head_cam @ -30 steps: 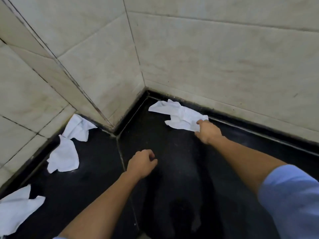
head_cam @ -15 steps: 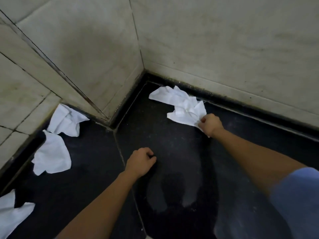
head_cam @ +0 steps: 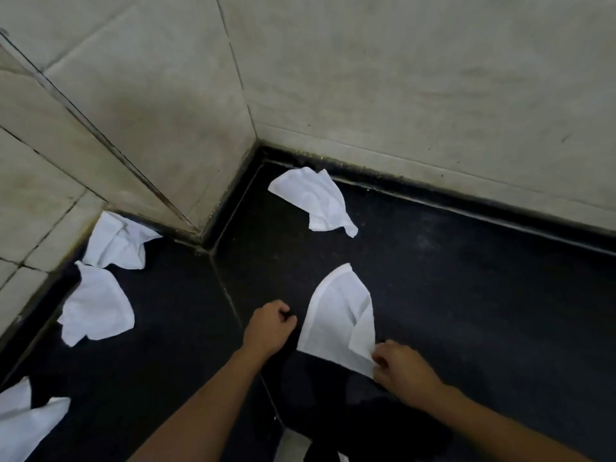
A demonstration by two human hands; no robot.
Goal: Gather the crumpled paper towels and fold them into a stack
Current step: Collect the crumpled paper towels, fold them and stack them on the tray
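right hand pinches the corner of a half-flattened paper towel over a dark floor, four more towels lying around it.

the right hand (head_cam: 401, 368) pinches the near right corner of the half-flattened paper towel (head_cam: 333, 321) between thumb and fingers; the sheet fans out away from the person over the dark floor (head_cam: 466, 295), one flap folded over at its right edge. the left hand (head_cam: 270, 328) sits just left of that sheet, fingers curled into a loose fist around nothing. a crumpled corner towel (head_cam: 315, 203) lies farther off, near where the tiled wall (head_cam: 400, 78) meets the floor. at the left, an upper left towel (head_cam: 116, 241) leans against the wall base, a lower left towel (head_cam: 96, 306) just beside it, and a cropped towel (head_cam: 23, 428) lies at the bottom left edge.
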